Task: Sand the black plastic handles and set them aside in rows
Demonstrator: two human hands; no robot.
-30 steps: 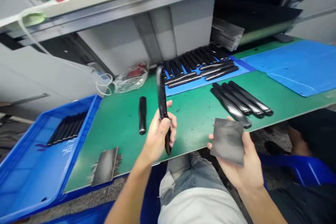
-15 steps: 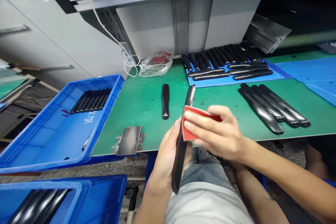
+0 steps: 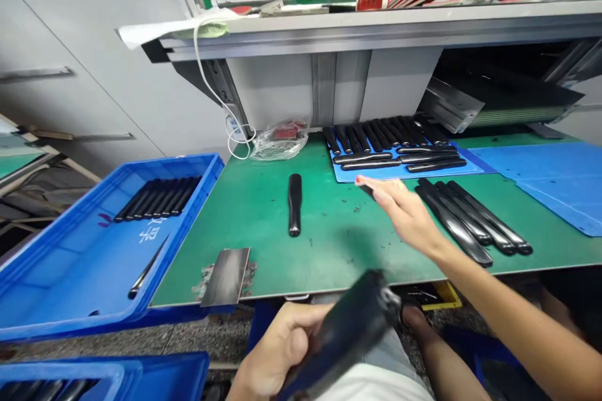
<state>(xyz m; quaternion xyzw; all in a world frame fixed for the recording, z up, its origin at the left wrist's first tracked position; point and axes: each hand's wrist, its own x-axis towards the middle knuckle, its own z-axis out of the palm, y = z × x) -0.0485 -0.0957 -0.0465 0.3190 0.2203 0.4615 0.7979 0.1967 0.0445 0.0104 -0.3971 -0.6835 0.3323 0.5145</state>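
Note:
Close to the camera, my left hand (image 3: 282, 348) is closed around a black handle-shaped piece (image 3: 345, 326), tilted and blurred, its blunt end up to the right. My right hand (image 3: 407, 207) reaches over the table, away from that piece. At its fingertips shows a thin dark edge with a red tip, the red-backed sandpaper (image 3: 365, 188) seen nearly edge-on; my hand hides the rest. Left of it a single black handle (image 3: 295, 205) lies on the green tabletop (image 3: 263, 213). Several larger black pieces (image 3: 458, 219) lie side by side just right of my right hand.
A blue mat (image 3: 345, 175) bears rows of black handles at the back. On the left, a blue crate (image 3: 126, 263) holds several more. A dusty grey plate (image 3: 226, 277) lies at the front left edge, and a plastic bag (image 3: 282, 140) at the back. A shelf (image 3: 329, 28) spans above.
My right hand has left the black piece and moved forward over the table with the sandpaper. My left hand has lowered and turned the piece toward the camera. The view has tipped up, showing the shelf.

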